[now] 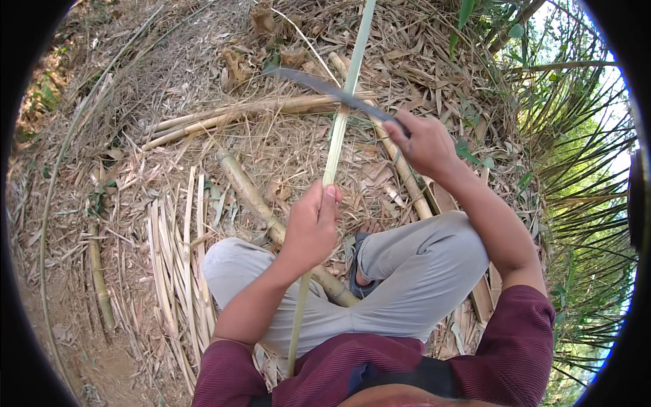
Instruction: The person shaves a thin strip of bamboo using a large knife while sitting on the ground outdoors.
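A long, pale green bamboo strip runs away from the person's left hand, past the top edge of view; its other end emerges below that hand and reaches down to the lap. The left hand is closed around the strip, thumb lying along its upper face.

Ahead of the left hand, the dark blade of a curved knife crosses the strip; whether its edge is cutting in cannot be told. The right hand, farther forward and to the right, is wrapped tightly around the handle, so the blade points left.

A thick bamboo pole lies on the ground to the left of the left hand, slanting back beneath it. Farther left is a bundle of split strips. Thinner poles lie beyond the left hand, and another pole slants below the right hand.

Nearer than both hands are bent knees in grey trousers. Dry leaves cover much of the ground; green stalks rise well to the right of the right hand.
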`<state>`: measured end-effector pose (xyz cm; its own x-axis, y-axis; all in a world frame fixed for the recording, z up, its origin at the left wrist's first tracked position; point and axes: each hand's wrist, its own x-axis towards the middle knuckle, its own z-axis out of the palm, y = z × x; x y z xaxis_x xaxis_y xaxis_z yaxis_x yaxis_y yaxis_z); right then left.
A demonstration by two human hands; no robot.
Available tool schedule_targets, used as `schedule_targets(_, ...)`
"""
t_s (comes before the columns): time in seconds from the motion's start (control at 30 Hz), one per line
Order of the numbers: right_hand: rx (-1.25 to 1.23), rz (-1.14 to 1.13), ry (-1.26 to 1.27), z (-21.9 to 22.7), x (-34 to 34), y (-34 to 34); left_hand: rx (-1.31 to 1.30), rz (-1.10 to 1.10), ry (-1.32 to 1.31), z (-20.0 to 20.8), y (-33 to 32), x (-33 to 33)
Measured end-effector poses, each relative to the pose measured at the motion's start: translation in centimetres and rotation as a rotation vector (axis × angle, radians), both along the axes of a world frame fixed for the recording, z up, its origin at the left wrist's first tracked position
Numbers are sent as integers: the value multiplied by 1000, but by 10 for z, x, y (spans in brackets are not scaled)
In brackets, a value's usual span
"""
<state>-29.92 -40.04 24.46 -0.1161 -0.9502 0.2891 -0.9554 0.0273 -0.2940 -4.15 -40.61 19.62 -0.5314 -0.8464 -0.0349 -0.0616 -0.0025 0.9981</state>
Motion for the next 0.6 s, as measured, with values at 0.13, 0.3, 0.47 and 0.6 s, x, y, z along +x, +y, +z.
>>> schedule_targets(0.13,-96,276,160,-1,31,-3,427,-117,261,29,-12,6)
schedule_targets(0.3,-4,111,60,3,4,-21,404,-149,256,22,0,7)
schedule_targets(0.47,-66,288,222,0,39,-11,404,-105,219,10,2,7)
schedule_targets(0.6,-64,-68,-120,5,-21,-39,337,-139,247,29,8,11)
